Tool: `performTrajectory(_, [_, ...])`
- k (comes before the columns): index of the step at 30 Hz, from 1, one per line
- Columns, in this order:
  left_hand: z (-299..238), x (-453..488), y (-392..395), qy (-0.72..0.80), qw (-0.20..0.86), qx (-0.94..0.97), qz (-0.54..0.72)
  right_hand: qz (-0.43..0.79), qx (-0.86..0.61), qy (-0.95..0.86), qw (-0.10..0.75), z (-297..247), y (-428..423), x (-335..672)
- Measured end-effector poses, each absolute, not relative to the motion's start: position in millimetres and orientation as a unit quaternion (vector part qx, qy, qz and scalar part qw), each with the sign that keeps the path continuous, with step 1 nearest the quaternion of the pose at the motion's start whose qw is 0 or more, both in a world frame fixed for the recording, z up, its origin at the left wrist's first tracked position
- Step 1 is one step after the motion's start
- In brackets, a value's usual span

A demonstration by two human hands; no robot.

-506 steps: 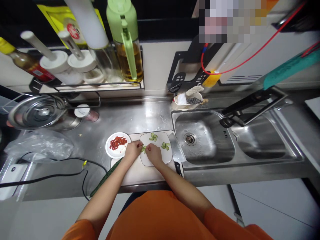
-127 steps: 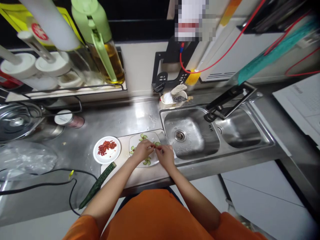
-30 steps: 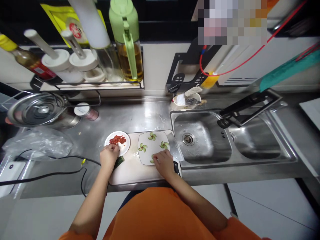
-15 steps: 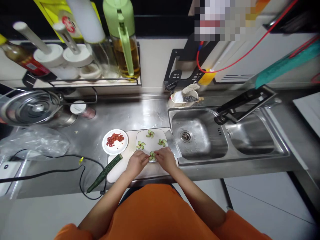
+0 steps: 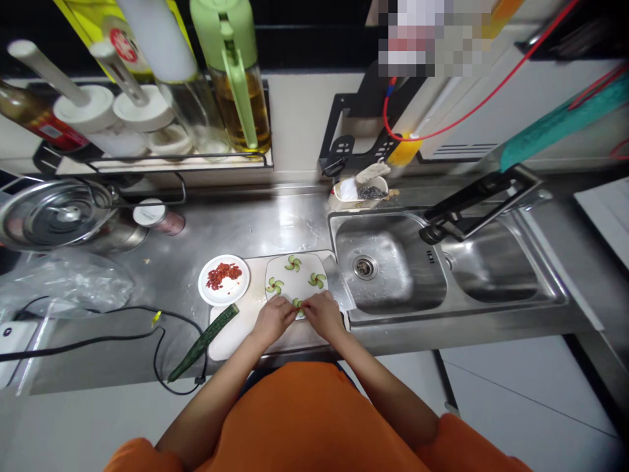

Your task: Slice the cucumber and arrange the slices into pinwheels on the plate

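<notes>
Cucumber pinwheel (image 5: 297, 303) at the near edge of the square plate (image 5: 293, 280).
I have the left hand (image 5: 273, 320) and right hand (image 5: 323, 314) close over it, fingers bent and tips near together; from here I cannot tell whether they pinch anything. Three more pinwheels (image 5: 317, 280) sit left, far and right on that plate. To its left I see the round plate (image 5: 202, 283) of red pieces (image 5: 225, 275), with the long cucumber (image 5: 204, 342) lying nearer.
</notes>
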State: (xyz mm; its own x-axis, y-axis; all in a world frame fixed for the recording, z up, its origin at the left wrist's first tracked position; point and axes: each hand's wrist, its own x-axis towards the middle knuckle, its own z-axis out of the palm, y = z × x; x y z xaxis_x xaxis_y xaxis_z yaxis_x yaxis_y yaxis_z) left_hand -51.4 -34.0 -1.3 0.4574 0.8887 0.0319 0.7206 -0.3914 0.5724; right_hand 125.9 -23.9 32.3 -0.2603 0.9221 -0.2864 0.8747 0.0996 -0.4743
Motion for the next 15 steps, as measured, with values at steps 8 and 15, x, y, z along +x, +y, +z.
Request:
performTrajectory(8, [-0.7, -51.0, -33.2, 0.504, 0.26, 0.807, 0.165, 0.283, -0.613, -0.736, 0.049, 32.6, -25.2, 124.5])
performTrajectory(15, [-2.7, -51.2, -33.6, 0.507, 0.268, 0.803, 0.162, 0.287, -0.608, -0.739, 0.041, 27.6, -25.7, 123.9])
